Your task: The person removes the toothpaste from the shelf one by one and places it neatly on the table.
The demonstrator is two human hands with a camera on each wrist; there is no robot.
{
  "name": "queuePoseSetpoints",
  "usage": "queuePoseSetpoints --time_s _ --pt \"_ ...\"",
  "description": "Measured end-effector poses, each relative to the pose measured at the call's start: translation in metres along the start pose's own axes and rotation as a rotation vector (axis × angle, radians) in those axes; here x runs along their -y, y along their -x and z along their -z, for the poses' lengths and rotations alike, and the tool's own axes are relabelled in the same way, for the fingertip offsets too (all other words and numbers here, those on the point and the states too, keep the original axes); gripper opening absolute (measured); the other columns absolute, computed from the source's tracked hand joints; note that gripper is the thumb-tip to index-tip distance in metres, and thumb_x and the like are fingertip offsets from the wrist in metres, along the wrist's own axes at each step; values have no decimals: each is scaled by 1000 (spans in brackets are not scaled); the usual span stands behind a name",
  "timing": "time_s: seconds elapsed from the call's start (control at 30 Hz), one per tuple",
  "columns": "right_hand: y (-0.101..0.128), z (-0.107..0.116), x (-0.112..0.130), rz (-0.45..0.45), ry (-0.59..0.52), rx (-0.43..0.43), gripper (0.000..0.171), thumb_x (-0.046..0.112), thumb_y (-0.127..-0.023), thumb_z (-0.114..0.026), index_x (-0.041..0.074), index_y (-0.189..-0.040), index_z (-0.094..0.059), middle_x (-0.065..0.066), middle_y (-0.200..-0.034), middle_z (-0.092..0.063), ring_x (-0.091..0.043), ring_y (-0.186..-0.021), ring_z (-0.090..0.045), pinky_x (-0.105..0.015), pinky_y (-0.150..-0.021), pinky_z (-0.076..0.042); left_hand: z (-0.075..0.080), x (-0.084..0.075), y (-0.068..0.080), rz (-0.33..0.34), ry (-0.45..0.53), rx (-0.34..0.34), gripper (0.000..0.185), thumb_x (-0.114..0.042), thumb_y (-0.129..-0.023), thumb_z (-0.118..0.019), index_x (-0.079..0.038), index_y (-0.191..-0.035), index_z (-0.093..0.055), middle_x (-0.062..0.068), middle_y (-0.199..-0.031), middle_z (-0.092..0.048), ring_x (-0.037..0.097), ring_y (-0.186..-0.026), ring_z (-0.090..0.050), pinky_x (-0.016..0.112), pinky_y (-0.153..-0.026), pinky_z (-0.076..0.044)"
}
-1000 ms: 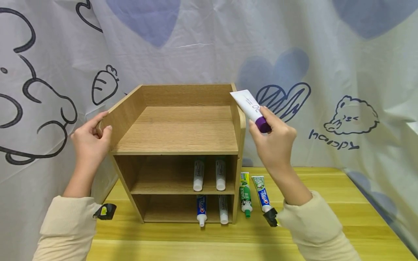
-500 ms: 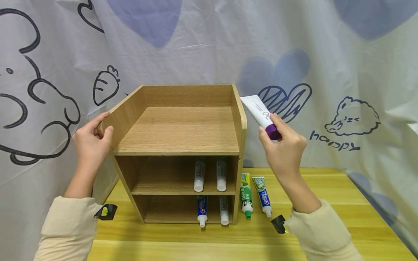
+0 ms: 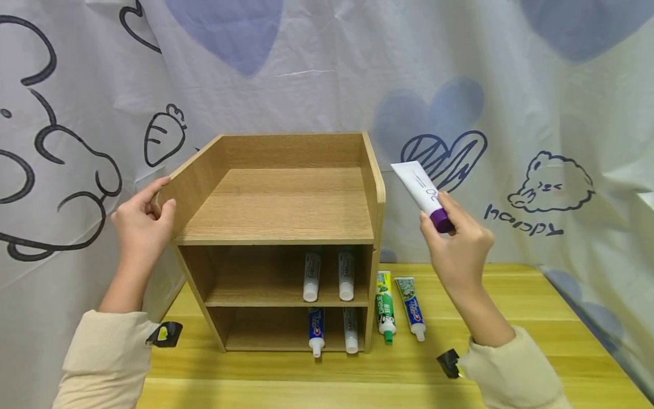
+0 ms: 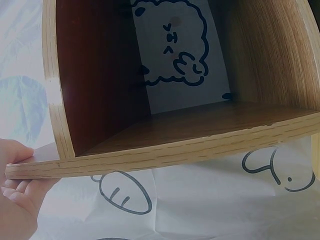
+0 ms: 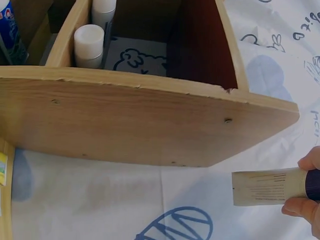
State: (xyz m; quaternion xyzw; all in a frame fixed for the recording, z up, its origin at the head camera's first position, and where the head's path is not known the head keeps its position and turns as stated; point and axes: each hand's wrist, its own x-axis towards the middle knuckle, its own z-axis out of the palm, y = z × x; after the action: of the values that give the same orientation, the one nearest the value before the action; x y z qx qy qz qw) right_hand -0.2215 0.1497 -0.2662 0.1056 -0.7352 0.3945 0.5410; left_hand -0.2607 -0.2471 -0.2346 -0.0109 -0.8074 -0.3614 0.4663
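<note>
four tubes already lie in the light wooden three-tier shelf unit (image 3: 278, 227), two white-capped ones on the middle tier (image 3: 328, 275) and two on the bottom tier (image 3: 332, 329), all down and to the left of the right hand (image 3: 457, 250); a green-capped tube (image 3: 384, 304) and a blue-and-green tube with a white cap (image 3: 410, 307) lie on the yellow wooden table (image 3: 511, 318), just below that hand and beside the unit's right wall. judging by this, the sorting looks a good way in, with the top tray bare and at least three tubes not yet shelved. the right hand grasps the white tube with a purple cap (image 3: 423, 194) near its cap end, thumb and fingers curled round it, in the air to the right of the unit's upper wall and apart from it. its long axis is slanted: the purple cap points down and to the right into the hand, the flat crimped tail up and to the left toward the top tray. the left hand (image 3: 140, 218) grips the front edge of the unit's left side wall, fingers wrapped over it.
</note>
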Motion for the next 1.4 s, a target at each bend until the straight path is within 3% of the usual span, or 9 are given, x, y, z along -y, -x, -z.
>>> queuePoseSetpoints --time_s 0.17,0.27,0.63,0.9,1.13,1.4 --pt "5 3 -7 -11 20 4 37 -7 -74 -69 -12 -110 -61 -28 -111 -61 -45 -99 -61 1 -69 -37 0 1 -1 23 -11 15 35 0 -79 -59 -8 -112 -68 -27 -45 -30 -10 -38 -26 13 -45 -22" --pt "9 5 -11 -15 27 6 38 -7 -74 -69 -11 -111 -61 -27 -112 -61 -45 -100 -60 1 -69 -37 0 1 -1 28 -12 16 35 0 -79 -59 -8 -112 -68 -26 -45 -30 -10 -39 -26 13 -42 -21" --pt "26 8 -26 -3 50 -38 39 -6 -72 -72 -9 -110 -62 -26 -111 -61 -46 -100 -60 0 -72 -37 -1 1 0 8 2 0 35 1 -78 -58 -7 -111 -68 -26 -46 -30 -10 -40 -25 13 -42 -21" --pt "37 9 -36 7 77 -73 39 -6 -70 -73 -9 -108 -63 -26 -108 -62 -45 -98 -61 -15 -74 -45 -1 2 0 -27 16 -19 35 3 -77 -58 -5 -109 -69 -26 -46 -29 -11 -39 -24 12 -41 -20" --pt "46 10 -45 11 101 -63 39 -8 -70 -73 -12 -107 -62 -29 -107 -61 -46 -97 -61 -2 -76 -37 -1 3 0 -30 16 -12 35 3 -77 -58 -4 -110 -68 -26 -46 -29 -11 -39 -24 12 -41 -19" --pt "57 12 -54 13 122 -61 40 -8 -69 -73 -14 -107 -62 -31 -106 -61 -47 -94 -61 2 -74 -35 -1 2 0 -24 10 -11 35 3 -78 -58 -5 -110 -68 -27 -45 -29 -11 -39 -24 12 -40 -19"
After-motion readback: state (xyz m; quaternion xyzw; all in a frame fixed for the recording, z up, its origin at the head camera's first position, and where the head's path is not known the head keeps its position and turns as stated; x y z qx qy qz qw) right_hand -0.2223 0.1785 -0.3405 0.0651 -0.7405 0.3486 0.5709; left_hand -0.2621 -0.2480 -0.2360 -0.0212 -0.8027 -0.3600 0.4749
